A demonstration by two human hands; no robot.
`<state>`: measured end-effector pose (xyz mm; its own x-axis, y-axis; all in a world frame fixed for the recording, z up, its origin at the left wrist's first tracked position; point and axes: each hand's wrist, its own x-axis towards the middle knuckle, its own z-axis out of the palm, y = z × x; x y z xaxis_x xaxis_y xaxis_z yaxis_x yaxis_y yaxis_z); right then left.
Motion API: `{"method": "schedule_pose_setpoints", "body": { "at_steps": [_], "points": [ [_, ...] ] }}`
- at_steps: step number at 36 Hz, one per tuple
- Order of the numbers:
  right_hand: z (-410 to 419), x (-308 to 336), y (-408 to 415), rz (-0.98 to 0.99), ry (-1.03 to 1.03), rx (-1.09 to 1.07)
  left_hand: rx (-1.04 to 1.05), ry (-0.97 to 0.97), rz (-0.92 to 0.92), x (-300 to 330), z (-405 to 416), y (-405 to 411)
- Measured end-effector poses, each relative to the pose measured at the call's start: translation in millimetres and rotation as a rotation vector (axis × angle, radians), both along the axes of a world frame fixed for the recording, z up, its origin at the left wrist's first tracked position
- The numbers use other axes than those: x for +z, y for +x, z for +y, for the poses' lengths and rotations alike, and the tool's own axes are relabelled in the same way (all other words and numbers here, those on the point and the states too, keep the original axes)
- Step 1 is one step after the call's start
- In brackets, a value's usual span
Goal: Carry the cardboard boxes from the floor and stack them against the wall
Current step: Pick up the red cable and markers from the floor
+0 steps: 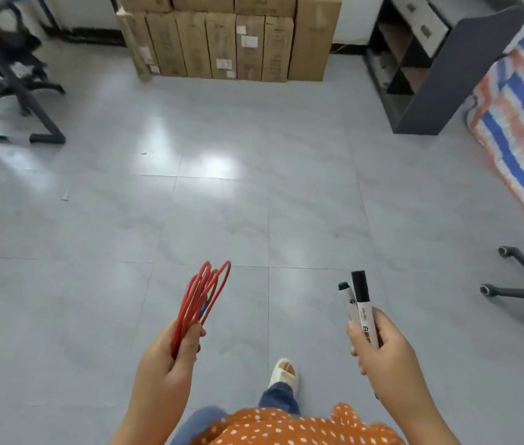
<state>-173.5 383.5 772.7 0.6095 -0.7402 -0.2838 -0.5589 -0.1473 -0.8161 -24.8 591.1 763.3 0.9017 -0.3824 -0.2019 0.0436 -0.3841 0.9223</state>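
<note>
Both grips occupied: my left hand (170, 354) clutches a red cord coil (201, 300), my right hand (379, 345) pinches two markers (358, 300). Cardboard boxes (222, 43) stand at 12 o'clock, already against the wall; hands need emptying first.

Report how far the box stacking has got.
Done, apparently: the boxes stand stacked against the far wall, and none shows on the open floor. In hand: the left hand holds a red cord, the right hand two markers. No box-carrying looks left.
</note>
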Motion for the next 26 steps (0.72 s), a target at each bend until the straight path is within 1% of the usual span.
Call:
{"method": "schedule_pose_setpoints", "body": {
  "at_steps": [4,7,10,13,18,20,26],
  "points": [
    [-55,1,35,0.049,0.01,0.099,0.054,-0.016,0.026,0,-46,21],
    [-85,1,66,0.061,0.019,0.14,0.136,-0.013,0.032,0,-67,40],
    [-110,0,106,0.072,0.035,0.199,0.163,0.027,0.011,-3,-82,66],
    [-132,-4,153,0.085,0.016,0.237,0.187,0.045,0.041,-3,-100,100],
    [-162,-8,245,0.08,-0.037,0.27,0.248,0.003,0.049,-8,-129,181],
    [-171,-6,285,0.065,-0.047,0.275,0.24,-0.011,0.05,-7,-140,221],
    [-190,11,408,-0.018,-0.041,0.295,0.272,-0.042,-0.024,18,-163,346]
  ]
}}
